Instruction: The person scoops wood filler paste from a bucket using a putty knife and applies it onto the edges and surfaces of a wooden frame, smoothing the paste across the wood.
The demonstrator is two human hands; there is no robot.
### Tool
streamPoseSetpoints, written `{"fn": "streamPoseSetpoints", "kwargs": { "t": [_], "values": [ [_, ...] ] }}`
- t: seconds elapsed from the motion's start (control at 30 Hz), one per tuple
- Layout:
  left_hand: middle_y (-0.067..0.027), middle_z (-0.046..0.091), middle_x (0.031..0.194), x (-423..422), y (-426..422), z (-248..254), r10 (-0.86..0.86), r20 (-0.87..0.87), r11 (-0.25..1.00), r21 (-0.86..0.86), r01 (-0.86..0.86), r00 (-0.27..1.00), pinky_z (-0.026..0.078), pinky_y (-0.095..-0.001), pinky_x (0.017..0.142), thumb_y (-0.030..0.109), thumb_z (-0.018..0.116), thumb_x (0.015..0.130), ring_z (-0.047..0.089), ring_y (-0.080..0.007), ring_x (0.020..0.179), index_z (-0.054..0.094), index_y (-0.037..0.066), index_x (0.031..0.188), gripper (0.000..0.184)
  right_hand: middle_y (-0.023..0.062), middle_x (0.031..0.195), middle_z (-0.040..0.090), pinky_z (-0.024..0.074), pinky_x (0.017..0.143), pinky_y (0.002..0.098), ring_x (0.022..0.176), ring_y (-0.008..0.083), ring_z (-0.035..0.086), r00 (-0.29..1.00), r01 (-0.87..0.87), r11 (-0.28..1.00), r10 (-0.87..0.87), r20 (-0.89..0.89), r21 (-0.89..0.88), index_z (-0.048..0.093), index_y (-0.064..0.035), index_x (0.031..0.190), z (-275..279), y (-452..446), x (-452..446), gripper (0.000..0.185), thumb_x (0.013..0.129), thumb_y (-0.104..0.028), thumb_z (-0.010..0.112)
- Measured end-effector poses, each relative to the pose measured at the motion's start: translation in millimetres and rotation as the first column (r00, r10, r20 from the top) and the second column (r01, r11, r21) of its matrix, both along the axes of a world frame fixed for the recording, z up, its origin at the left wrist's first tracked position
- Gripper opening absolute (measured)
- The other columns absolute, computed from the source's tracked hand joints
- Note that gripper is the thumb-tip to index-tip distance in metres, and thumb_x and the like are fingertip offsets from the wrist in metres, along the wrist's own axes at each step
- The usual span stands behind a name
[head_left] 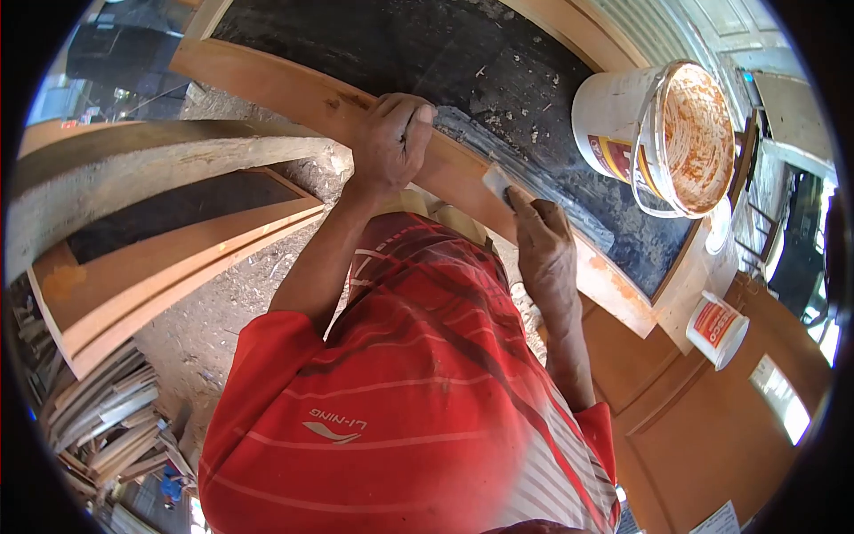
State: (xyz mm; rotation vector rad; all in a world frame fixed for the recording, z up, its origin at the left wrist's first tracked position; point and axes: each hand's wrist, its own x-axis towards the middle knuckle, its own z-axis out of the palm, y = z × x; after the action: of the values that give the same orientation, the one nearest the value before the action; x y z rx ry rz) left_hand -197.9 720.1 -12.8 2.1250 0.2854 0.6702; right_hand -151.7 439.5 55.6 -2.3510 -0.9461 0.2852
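My left hand is closed, resting at the near edge of a wooden frame; whatever its fingers may hold is hidden. In my right hand is a putty knife, gripped with its flat pale blade against the frame's front rail. Bordered by that frame is a dark panel with pale specks and dried smears. A grey corrugated strip lies on the panel, just beyond both hands. Farther right, a large white bucket lies tilted, its mouth showing orange-and-white filler residue.
A small white tub with a red label is at the right, beside the frame's corner. Brown door panels are at lower right. To the left are a thick timber beam, another framed panel and stacked wood strips.
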Motion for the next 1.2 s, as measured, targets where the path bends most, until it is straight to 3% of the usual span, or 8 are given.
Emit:
{"fn": "streamPoseSetpoints", "kwargs": {
  "t": [0.17,0.43,0.57,0.8,0.93,1.0,1.13,1.2],
  "values": [
    [-0.0156,0.075,0.099,-1,3,1,-0.088,0.018,0.995,0.057,0.087,0.996,0.056,-0.0466,0.087,0.017,0.060,0.109,0.070,-0.0356,0.094,0.073,-0.001,0.100,0.024,0.0145,0.098,0.066,0.0588,0.080,0.0458,0.091,0.0326,0.069,0.996,0.090,0.994,-0.088,0.025,-0.068,0.072,-0.0053,0.138,-9,29,-38,0.044,0.095,-0.011,0.078],
    [-0.0144,0.075,0.099,-2,11,3,-0.217,0.044,0.974,0.077,0.213,0.975,0.056,-0.0461,0.086,0.011,0.064,0.104,0.071,-0.0345,0.092,0.074,0.000,0.100,0.016,0.0158,0.098,0.067,0.0582,0.079,0.0480,0.090,0.0348,0.069,0.975,0.221,0.965,-0.214,0.058,-0.142,0.063,-0.0041,0.148,-1,57,-65,0.057,0.095,-0.014,0.080],
    [-0.0140,0.075,0.099,-1,17,7,-0.245,0.045,0.968,0.057,0.243,0.968,0.056,-0.0462,0.087,0.010,0.064,0.103,0.071,-0.0337,0.094,0.074,0.000,0.100,0.015,0.0143,0.092,0.064,0.0591,0.071,0.0472,0.086,0.0336,0.069,0.987,0.152,0.963,-0.137,0.081,-0.224,0.060,-0.0008,0.150,-8,56,-78,0.057,0.096,-0.011,0.076],
    [-0.0146,0.076,0.104,-4,19,5,-0.264,0.040,0.964,-0.017,0.265,0.964,0.056,-0.0462,0.092,0.011,0.065,0.103,0.071,-0.0346,0.100,0.074,-0.001,0.100,0.015,0.0149,0.096,0.071,0.0597,0.073,0.0417,0.082,0.0311,0.072,0.932,0.202,0.969,-0.235,-0.278,-0.141,0.070,-0.0060,0.138,84,52,-49,0.042,0.097,-0.005,0.075],
    [-0.0151,0.076,0.106,-3,16,5,-0.228,-0.007,0.973,-0.025,0.228,0.974,0.055,-0.0476,0.096,0.010,0.065,0.102,0.071,-0.0363,0.103,0.075,-0.001,0.102,0.015,0.0112,0.098,0.074,0.0575,0.077,0.0352,0.085,0.0185,0.072,0.877,0.420,0.888,-0.450,0.170,0.187,0.074,-0.0023,0.135,147,3,8,0.034,0.101,0.001,0.068],
    [-0.0155,0.075,0.106,-2,13,-4,-0.186,0.021,0.983,0.008,0.186,0.982,0.055,-0.0485,0.098,0.011,0.065,0.101,0.071,-0.0376,0.106,0.075,0.001,0.102,0.014,0.0124,0.100,0.074,0.0568,0.078,0.0350,0.085,0.0209,0.073,0.766,0.484,0.875,-0.433,0.474,0.017,0.077,-0.0015,0.130,179,-17,60,0.028,0.104,0.000,0.066],
    [-0.0174,0.075,0.113,2,8,6,-0.052,0.027,0.981,0.188,0.046,0.998,0.052,-0.0512,0.107,0.011,0.060,0.102,0.067,-0.0404,0.119,0.076,-0.001,0.106,0.021,0.0195,0.110,0.075,0.0582,0.084,0.0444,0.094,0.0355,0.075,0.920,0.331,0.872,-0.214,0.328,-0.359,0.078,-0.0020,0.117,177,-47,161,0.019,0.105,-0.006,0.063],
    [-0.0177,0.075,0.115,0,5,4,0.007,-0.016,0.970,0.244,-0.003,1.000,0.050,-0.0521,0.110,0.012,0.058,0.103,0.065,-0.0409,0.124,0.076,-0.002,0.106,0.023,0.0209,0.109,0.075,0.0569,0.088,0.0453,0.100,0.0382,0.075,0.944,0.106,0.848,0.078,0.320,-0.520,0.076,-0.0011,0.117,148,-60,206,0.020,0.105,-0.007,0.061]
  ]
}}
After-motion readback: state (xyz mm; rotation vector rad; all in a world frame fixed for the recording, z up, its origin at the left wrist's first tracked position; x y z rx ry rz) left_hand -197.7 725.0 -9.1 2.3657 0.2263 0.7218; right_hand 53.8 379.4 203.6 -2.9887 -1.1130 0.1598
